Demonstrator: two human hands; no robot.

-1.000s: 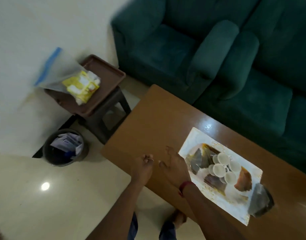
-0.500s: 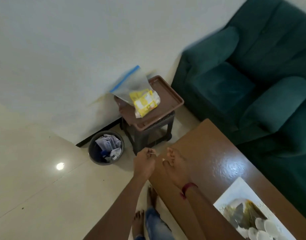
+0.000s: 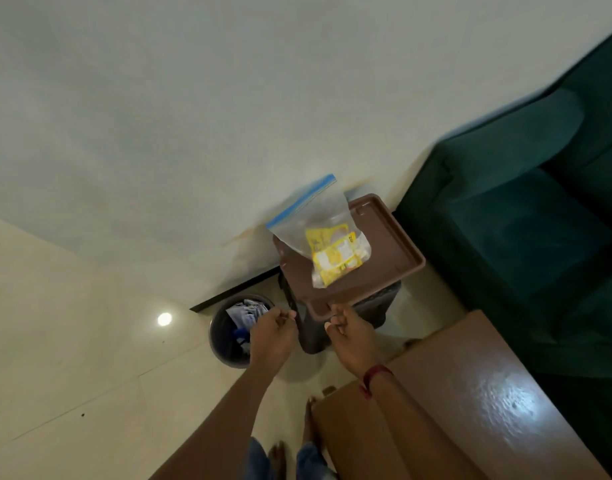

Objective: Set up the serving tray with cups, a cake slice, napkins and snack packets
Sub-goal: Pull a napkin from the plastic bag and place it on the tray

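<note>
- Serving tray (image 3: 387,251): brown and rectangular, sitting on a dark stool (image 3: 370,315) against the pale wall (image 3: 228,98). One corner is pointing towards us. The tray's rim is overhanging the stool top on the near side.
- Zip bag (image 3: 318,216): clear with a blue seal strip, lying across the tray's left corner. The seal end is sticking out past the tray's far-left edge towards the wall. The bag's bottom is resting towards the middle of the tray.
- Snack packets (image 3: 334,256): yellow and white, bunched in the bag's bottom. We are not making out how many there are.
- Left hand (image 3: 273,332): hovering over the floor (image 3: 72,341), left of the tray's near corner and above the bin. Its fingers are curling in and the thumb tip is lying against the forefinger. We cannot tell whether this grip is pinching anything small.
- Right hand (image 3: 353,332): reaching just below the tray's near corner. Its fingers are loosely bent and we are seeing nothing inside the grip. The forefinger tip is lining up with the tray's near rim, but we cannot tell whether it is touching. A red thread (image 3: 375,374) is circling the wrist.
- Bin (image 3: 228,344): round and dark, standing on the floor beside the stool's left side, with crumpled paper inside.
- Desk (image 3: 470,403): glossy brown wood, its left end lying under the right forearm.
- Sofa (image 3: 526,216): dark green, standing just beyond the tray's right corner and running along the desk's far edge.
- Bare feet (image 3: 278,455) are showing on the floor at the desk's near-left corner.
</note>
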